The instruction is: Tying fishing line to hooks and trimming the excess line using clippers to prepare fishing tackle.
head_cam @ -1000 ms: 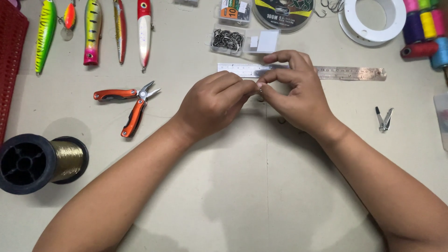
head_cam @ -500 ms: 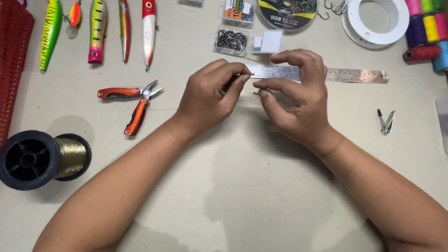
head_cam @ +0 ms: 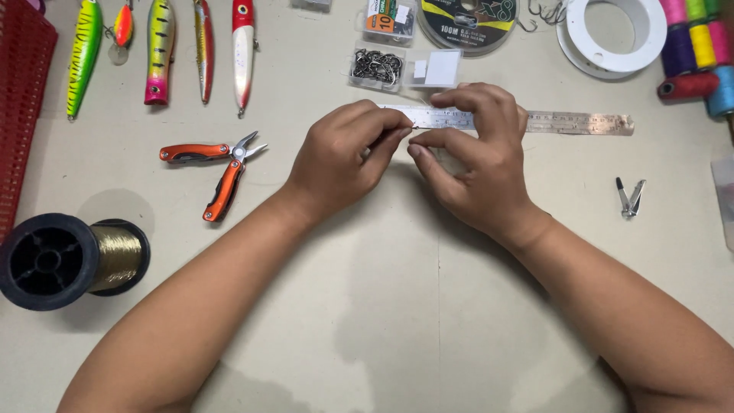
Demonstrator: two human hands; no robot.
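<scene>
Left hand (head_cam: 344, 157) and right hand (head_cam: 478, 164) have stayed together over the steel ruler (head_cam: 535, 121). Fingers of both pinch something too small to identify. Orange pliers (head_cam: 218, 164) unmoved on the table (head_cam: 382, 321).

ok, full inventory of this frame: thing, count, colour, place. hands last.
fishing lures: five, green, orange, yellow-pink, red-white, top left
red basket: one, left edge
multi-tool pliers: one, orange handles, open, left of centre
line spool: one, black with gold line, lower left
hook packet: one, clear, dark hooks, top centre
small white box: one, right of the hooks
line disc: one, dark, top centre
white ring spool: one, top right
thread spools: several, pink, green, red, blue, right edge
steel ruler: one, under the hands
clippers: one, silver, right
left hand: fingertips pinched at the ruler
right hand: fingertips meeting the left's
</scene>
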